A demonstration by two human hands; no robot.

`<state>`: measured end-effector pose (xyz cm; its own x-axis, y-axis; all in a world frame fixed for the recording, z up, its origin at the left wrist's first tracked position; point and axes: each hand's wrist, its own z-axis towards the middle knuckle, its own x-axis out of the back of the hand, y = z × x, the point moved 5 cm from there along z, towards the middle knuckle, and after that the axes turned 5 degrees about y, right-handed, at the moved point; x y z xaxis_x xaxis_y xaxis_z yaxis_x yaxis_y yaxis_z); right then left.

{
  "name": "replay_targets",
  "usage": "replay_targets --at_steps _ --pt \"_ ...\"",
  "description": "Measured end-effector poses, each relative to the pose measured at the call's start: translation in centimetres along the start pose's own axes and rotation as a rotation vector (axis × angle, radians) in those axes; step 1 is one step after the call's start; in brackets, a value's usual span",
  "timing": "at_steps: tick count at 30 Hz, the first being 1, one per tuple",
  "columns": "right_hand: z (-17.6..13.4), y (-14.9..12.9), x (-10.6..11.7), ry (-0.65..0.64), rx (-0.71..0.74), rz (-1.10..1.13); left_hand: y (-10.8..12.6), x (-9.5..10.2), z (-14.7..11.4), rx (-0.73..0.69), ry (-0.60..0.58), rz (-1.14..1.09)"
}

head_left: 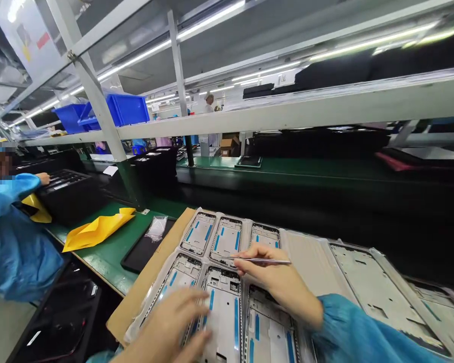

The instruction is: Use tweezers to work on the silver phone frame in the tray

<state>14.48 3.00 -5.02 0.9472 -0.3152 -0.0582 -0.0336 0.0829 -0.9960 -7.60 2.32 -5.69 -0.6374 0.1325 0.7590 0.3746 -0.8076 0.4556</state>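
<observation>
While my right hand (278,282) pinches a pair of thin metal tweezers (257,260) between thumb and fingers, their tips point left over a tray (162,275) of phone frames near the front edge of the counter (109,247). I see the tweezers lying almost level, just above the middle frame (224,312) of the near row. My left hand (174,327) rests flat and spread on the tray's near left part, fingers touching the left frame (177,275) and the middle one; it is blurred, and its grip is loose, closed on nothing. Each frame carries blue strips. Under the tray lies a sheet of brown cardboard (151,282). More trays (374,287) sit to the right along the counter. Towards the left edge I see a dark flat tray (139,254) with a small clear bag (157,227) on it, then a yellow bag (96,229). Further left, a person in a blue coat (11,247) reaches a hand (43,177) to a black tray (66,184). Blue bins (124,108) stand on the shelf (287,113) above.
</observation>
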Motion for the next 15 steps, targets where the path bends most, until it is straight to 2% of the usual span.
replay_targets --at_steps 3,6,10,15 --pt "-0.4 2.5 0.2 0.02 -0.062 -0.013 -1.9 -1.0 2.1 0.129 -0.131 -0.003" --pt "-0.7 3.2 0.7 0.02 -0.073 -0.051 -2.8 -2.6 3.4 0.172 -0.273 -0.023" --pt "-0.7 3.2 0.7 -0.002 -0.038 -0.124 -2.9 -3.8 3.4 0.174 -0.278 -0.03" --pt "-0.9 3.7 0.6 -0.002 0.007 -0.163 -2.8 -4.1 3.1 0.181 -0.276 -0.009"
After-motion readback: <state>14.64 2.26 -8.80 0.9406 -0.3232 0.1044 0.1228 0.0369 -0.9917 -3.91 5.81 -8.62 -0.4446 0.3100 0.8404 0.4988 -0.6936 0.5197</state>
